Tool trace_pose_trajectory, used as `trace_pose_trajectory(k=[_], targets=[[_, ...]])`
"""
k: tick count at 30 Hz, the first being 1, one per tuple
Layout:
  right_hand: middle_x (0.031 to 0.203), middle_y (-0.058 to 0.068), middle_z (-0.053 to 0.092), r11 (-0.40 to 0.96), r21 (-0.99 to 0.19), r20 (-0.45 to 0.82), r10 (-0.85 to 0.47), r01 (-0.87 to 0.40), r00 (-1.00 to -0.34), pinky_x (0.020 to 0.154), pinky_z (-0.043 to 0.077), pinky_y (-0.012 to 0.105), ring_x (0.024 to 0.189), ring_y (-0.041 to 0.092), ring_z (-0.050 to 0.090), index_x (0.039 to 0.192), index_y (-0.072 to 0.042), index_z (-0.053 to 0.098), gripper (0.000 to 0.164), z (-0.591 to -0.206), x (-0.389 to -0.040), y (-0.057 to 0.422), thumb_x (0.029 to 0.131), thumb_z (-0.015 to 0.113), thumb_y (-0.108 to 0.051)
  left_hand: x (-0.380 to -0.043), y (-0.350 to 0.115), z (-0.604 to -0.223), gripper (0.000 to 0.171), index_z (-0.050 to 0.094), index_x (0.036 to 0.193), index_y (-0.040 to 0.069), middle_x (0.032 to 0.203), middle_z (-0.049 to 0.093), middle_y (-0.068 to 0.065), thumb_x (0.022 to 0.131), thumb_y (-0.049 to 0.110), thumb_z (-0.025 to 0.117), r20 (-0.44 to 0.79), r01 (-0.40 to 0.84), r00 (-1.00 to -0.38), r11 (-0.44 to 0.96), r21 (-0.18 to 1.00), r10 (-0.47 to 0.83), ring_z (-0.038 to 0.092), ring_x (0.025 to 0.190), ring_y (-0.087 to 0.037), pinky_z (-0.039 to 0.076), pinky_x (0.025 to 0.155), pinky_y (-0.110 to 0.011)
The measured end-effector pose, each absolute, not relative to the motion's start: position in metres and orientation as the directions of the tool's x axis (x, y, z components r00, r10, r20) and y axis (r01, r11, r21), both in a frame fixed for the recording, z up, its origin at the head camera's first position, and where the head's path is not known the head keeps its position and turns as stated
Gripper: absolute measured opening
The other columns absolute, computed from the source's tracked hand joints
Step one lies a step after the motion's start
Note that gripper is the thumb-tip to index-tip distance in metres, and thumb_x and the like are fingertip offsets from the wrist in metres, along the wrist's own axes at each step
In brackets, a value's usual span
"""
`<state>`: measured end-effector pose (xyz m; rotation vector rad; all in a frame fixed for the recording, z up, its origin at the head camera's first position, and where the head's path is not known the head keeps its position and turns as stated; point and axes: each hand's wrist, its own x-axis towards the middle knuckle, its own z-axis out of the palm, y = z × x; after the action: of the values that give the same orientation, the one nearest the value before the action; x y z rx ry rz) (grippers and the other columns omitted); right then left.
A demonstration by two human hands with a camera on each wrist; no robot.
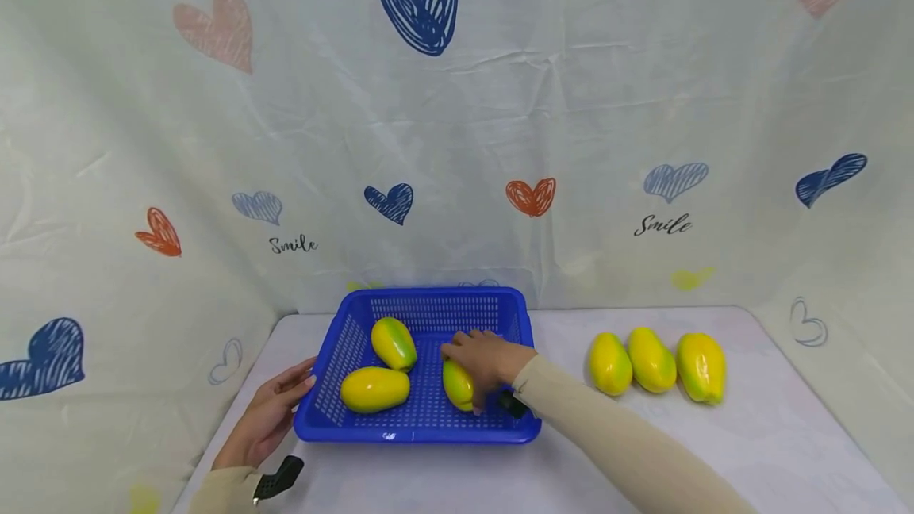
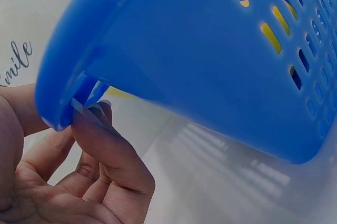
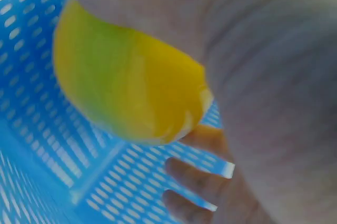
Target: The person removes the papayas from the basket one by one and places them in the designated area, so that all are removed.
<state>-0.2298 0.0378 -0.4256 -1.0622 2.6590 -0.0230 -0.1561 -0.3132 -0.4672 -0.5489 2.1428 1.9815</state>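
Observation:
A blue perforated plastic basket (image 1: pixel 428 428) sits on the table, seen from the front in the head view. My left hand (image 1: pixel 266 417) is at its left side, and in the left wrist view the fingertips (image 2: pixel 100 116) pinch the rim. Inside the basket, toward the right, my right hand (image 1: pixel 485 359) grips a yellow-green papaya (image 1: pixel 457 384) from above. In the right wrist view this papaya (image 3: pixel 126 82) lies between the thumb side and the fingers, with some fingers spread below it. The hand covers part of the fruit. Two more papayas, one upright (image 1: pixel 393 343) and one sideways (image 1: pixel 374 389), lie in the basket's left half.
To the right of the basket, three papayas stand in a row on the white table: the left one (image 1: pixel 610 363), the middle one (image 1: pixel 651 360) and the right one (image 1: pixel 701 367). A pale curtain (image 1: pixel 457 125) printed with hearts hangs behind and at the sides.

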Motion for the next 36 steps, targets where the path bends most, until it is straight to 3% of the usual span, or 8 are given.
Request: trace_pose_trajectory(k=[8,20,29,36], targets=[[0.152,0.01,0.049,0.637,-0.068,0.039,-0.767,-0.768,-0.64,0.118,0.041,0.053,0.14,0.036,0.048,0.145,-0.02,0.055,0.09,-0.403,-0.21,0.078,0.069,0.101,-0.039,-0.158,-0.313,-0.469,0.067,0.028,0.166,0.003,0.162,0.038,-0.026,0.11,0.023,0.059,-0.368,-0.378,-0.917,0.048,0.924,-0.154,0.063,0.103,-0.008,0.058,0.088,-0.023],[0.16,0.017,0.043,0.649,-0.104,0.259,-0.714,-0.754,-0.65,0.115,0.043,0.06,0.141,0.041,0.046,0.151,-0.014,0.052,0.1,-0.391,-0.178,0.147,0.068,0.102,-0.038,-0.157,-0.315,-0.47,0.069,0.027,0.166,0.002,0.163,0.039,-0.025,0.11,0.024,0.06,-0.363,-0.374,-0.922,0.07,0.925,-0.137,0.065,0.103,-0.006,0.058,0.089,-0.025],[0.16,0.016,0.045,0.714,-0.185,0.318,-0.607,-0.676,-0.728,0.11,0.045,0.065,0.141,0.04,0.048,0.149,-0.016,0.055,0.098,-0.404,-0.16,0.198,0.065,0.103,-0.034,-0.158,-0.317,-0.471,0.069,0.028,0.166,0.002,0.156,0.05,-0.018,0.11,0.024,0.061,-0.369,-0.381,-0.918,0.067,0.922,-0.144,0.065,0.102,-0.006,0.058,0.089,-0.025],[0.156,0.016,0.049,0.729,-0.211,0.368,-0.558,-0.651,-0.744,0.105,0.047,0.067,0.134,0.043,0.053,0.146,-0.015,0.058,0.101,-0.423,-0.145,0.23,0.058,0.106,-0.03,-0.158,-0.315,-0.47,0.07,0.026,0.167,0.002,0.161,0.042,-0.022,0.11,0.024,0.06,-0.37,-0.38,-0.919,0.06,0.923,-0.137,0.065,0.102,-0.005,0.058,0.089,-0.025]])
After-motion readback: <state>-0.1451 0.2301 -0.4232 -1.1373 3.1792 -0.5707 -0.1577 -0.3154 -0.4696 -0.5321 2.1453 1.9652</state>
